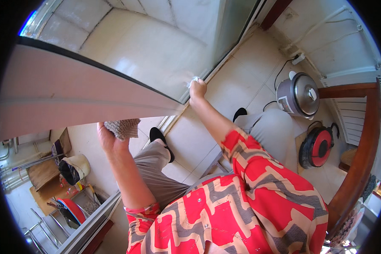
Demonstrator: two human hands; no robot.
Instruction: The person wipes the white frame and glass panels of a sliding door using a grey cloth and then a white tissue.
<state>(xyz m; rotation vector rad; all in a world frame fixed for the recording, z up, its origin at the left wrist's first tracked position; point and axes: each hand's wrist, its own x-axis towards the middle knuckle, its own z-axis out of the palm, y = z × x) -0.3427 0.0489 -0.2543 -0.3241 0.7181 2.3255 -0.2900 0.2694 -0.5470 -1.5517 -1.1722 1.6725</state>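
Note:
My right hand (198,90) grips a crumpled white cloth or tissue (193,80) at the corner of a glass door pane (146,60), close to its frame edge. In my left hand (111,139) is a grey-brown knitted cloth (123,128), held at the edge of a pale pinkish door panel (82,95). That panel hides part of the left fingers. A dark gasket strip (98,70) runs between the glass and the pale panel.
An electric cooker with a metal lid (304,95) stands right on the tiled floor, beside a red and black round appliance (319,147). A wooden frame (368,143) curves along the right. Lower left are a bucket (82,166) and a red-rimmed round item (71,209).

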